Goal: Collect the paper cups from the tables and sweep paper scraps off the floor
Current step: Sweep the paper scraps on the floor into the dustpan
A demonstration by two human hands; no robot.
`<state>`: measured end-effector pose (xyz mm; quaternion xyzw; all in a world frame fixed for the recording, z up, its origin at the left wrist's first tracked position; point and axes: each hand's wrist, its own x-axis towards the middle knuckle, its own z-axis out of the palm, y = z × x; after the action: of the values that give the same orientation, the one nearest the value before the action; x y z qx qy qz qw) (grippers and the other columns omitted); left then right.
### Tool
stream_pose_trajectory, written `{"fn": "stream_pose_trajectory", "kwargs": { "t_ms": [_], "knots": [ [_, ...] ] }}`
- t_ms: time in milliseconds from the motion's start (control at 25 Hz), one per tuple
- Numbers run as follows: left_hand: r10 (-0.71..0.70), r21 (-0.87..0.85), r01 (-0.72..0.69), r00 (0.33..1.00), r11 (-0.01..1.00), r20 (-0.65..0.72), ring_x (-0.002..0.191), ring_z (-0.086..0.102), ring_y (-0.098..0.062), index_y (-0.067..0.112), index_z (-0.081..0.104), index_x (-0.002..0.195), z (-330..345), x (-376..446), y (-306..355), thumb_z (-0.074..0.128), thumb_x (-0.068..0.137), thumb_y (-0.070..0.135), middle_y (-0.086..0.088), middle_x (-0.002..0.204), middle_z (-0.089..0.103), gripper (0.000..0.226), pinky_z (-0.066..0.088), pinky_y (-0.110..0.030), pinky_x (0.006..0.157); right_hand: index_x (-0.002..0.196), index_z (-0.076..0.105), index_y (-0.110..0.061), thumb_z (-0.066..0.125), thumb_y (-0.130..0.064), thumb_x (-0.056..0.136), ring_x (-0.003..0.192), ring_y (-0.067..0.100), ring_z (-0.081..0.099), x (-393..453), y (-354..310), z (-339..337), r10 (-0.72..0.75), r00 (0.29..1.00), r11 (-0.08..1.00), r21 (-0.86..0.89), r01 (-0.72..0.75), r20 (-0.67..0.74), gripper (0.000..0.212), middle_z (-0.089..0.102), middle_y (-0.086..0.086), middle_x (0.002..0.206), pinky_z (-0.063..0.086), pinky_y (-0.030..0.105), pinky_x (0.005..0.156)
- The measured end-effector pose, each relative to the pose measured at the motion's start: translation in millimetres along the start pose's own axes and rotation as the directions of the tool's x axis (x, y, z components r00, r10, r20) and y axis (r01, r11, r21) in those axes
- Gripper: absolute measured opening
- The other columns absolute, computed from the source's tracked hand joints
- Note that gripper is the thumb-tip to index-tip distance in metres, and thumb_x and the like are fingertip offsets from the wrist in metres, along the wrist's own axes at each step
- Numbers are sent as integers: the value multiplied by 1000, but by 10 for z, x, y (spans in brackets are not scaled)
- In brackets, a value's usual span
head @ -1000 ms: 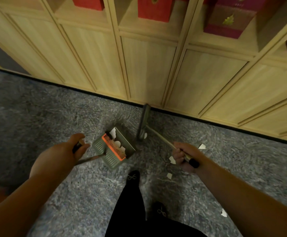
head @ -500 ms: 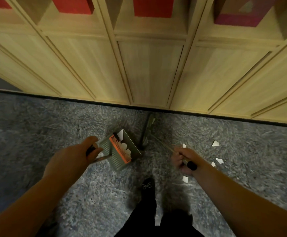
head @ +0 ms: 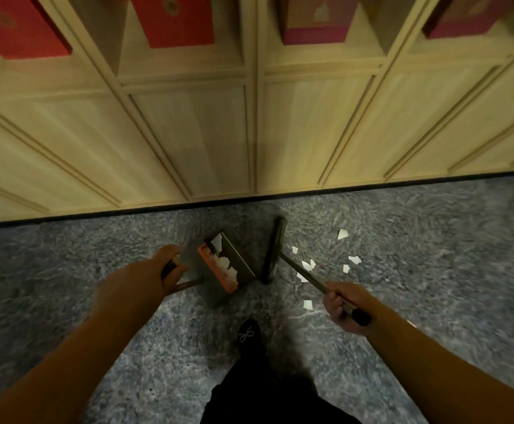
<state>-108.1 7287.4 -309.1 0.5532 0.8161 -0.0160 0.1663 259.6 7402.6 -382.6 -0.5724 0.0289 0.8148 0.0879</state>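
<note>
My left hand point(head: 145, 278) grips the black-tipped handle of a grey dustpan point(head: 229, 266) with an orange comb edge; white paper scraps lie inside the pan. My right hand point(head: 341, 304) grips the broom handle point(head: 307, 278), whose dark brush head point(head: 274, 249) stands on the carpet just right of the dustpan's mouth. Several white paper scraps point(head: 306, 266) lie on the grey carpet to the right of the brush, between it and my right hand. One more scrap point(head: 342, 234) lies farther out, toward the cabinet.
A light wooden cabinet wall point(head: 249, 133) with a black base strip runs across the view just beyond the broom. Red and purple boxes point(head: 176, 19) stand in its open shelves above. My black shoe point(head: 248, 336) and trouser leg are below the dustpan.
The view has turned right along the cabinet. The brush head now stands left of the scattered scraps, which lay around and below my right hand before. Both hands keep their grips.
</note>
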Motion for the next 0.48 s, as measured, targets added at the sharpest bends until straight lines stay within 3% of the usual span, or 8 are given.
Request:
{"fn": "stream_pose_trajectory", "kwargs": {
  "t_ms": [80,200,320,400,480],
  "knots": [
    [42,-15,-42,999,999,-14,55,49,-8,49,34,123,41,-27,174,21,82,74,10,68,55,50,46,-29,53,65,44,-10,36,-26,102,28,5,41,-152,59,-312,6,1000,999,34,-5,-26,41,42,-3,42,33,12,28],
    [114,9,-114,992,993,-56,46,40,-2,48,37,119,77,-118,505,23,83,73,18,56,38,46,34,-21,42,57,48,-9,37,-27,101,27,6,41,-355,174,-824,16,999,996,94,-11,-46,49,42,-2,41,34,11,29],
    [168,22,-167,984,986,-60,44,41,-5,45,39,121,109,-240,827,20,83,74,16,55,38,51,32,-21,40,53,49,-8,38,-26,101,28,7,44,-518,307,-1306,6,998,984,176,5,-65,53,44,-1,43,35,12,29],
    [186,40,-186,982,982,-17,48,46,-10,44,37,125,136,-314,1044,17,81,75,13,60,45,57,40,-25,44,60,47,-8,37,-24,101,29,8,46,-638,390,-1581,6,997,974,227,10,-74,44,46,0,45,37,14,30],
    [218,67,-218,976,974,10,48,45,-10,41,39,128,170,-383,1243,18,81,73,12,62,47,62,37,-25,44,68,44,-10,36,-21,101,31,9,47,-750,483,-1769,6,997,972,235,12,-74,36,46,1,47,38,15,30]
  ]
}}
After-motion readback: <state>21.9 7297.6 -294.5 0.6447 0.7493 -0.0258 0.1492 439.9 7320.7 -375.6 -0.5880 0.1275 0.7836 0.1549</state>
